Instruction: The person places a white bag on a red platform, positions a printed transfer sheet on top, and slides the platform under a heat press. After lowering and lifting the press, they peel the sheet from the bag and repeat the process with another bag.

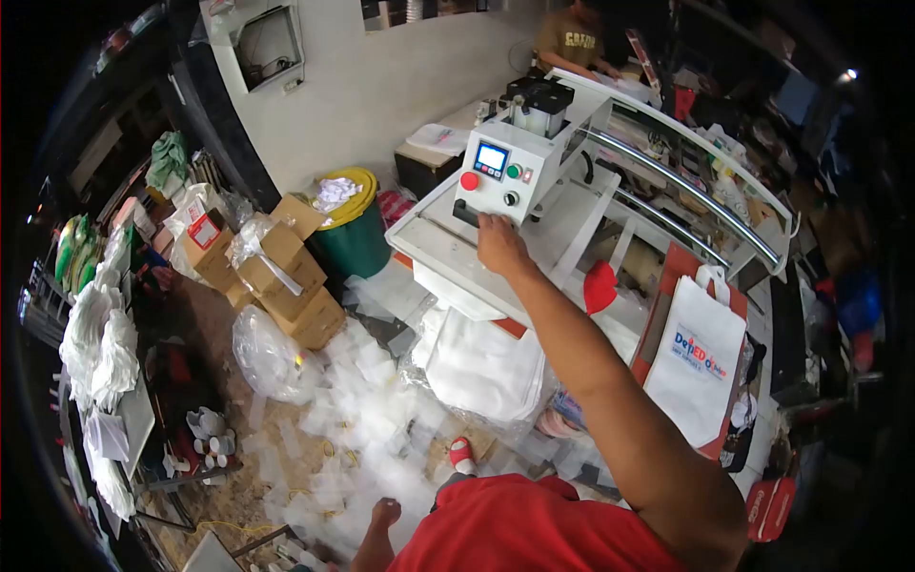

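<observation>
My right hand [502,245] is closed around the black handle [466,213] on the front of a white heat press [434,234]. Above the handle, the control box [534,176] carries a lit display, a red button, a green button and a black knob. My left hand [386,513] hangs low beside my body, its fingers curled, with nothing visible in them. On the red-edged platen [710,446] at the right lies a white bag [693,329] with a printed logo. A red heart-shaped piece [600,288] is near my forearm.
White bags in clear plastic [481,367] lie beneath the press. Translucent sheets [372,419] litter the floor. Cardboard boxes [286,272] and a green bin [353,243] with a yellow rim stand to the left. Another person [572,43] is behind the press.
</observation>
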Tool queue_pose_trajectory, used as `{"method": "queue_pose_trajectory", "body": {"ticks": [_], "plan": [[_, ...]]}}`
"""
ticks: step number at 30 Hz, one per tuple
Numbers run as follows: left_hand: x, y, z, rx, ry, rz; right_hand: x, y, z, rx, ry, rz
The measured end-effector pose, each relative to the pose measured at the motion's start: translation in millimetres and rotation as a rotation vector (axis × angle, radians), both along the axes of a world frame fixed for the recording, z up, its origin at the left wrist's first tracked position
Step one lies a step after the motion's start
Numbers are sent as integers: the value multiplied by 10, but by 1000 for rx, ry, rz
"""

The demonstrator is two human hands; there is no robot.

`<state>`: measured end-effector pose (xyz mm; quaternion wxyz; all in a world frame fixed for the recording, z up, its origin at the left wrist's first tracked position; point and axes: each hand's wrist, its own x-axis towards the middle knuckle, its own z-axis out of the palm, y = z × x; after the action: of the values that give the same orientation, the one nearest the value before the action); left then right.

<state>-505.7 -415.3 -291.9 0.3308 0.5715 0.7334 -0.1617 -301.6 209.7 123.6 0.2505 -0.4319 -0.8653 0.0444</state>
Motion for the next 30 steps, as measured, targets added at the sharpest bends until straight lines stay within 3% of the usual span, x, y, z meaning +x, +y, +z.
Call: {"method": "queue_pose_trajectory", "body": {"ticks": [2, 3, 5, 10, 12, 17, 19, 20, 21, 23, 27, 29, 30], "plan": [[45, 339, 347, 227, -169, 727, 37, -83, 83, -33, 13, -21], [-42, 482, 406, 223, -173, 717, 46, -93, 107, -58, 33, -33], [-223, 751, 347, 92, -229, 617, 185, -156, 64, -29, 64, -65], [-347, 1164, 429, 203, -205, 447, 915, -542, 18, 32, 143, -181], [-429, 1321, 394, 11, -224, 479, 1219, -710, 23, 66, 133, -284], [-641, 1827, 14, -42, -286, 304, 1962, -1156, 125, 55, 41, -537], [-606, 2066, -21, 101, -201, -15, 2260, -1297, 125, 15, 49, -594], [-439, 2241, 201, 40, -218, 247, 2391, -1370, 113, -4, 49, -629], [-341, 2360, 330, 113, -213, 183, 2526, -1447, 105, -23, 51, -664], [-319, 2587, 34, 136, -355, 177, 2792, -1605, 137, -39, 63, -730], [23, 2880, 158, 131, -394, 121, 3333, -1886, 73, -35, -1, -856], [146, 2935, 240, 447, -354, -344, 3495, -2013, 80, 20, -27, -912], [199, 2946, 289, 440, -335, -372, 3552, -2064, 73, 78, -55, -957]]}}
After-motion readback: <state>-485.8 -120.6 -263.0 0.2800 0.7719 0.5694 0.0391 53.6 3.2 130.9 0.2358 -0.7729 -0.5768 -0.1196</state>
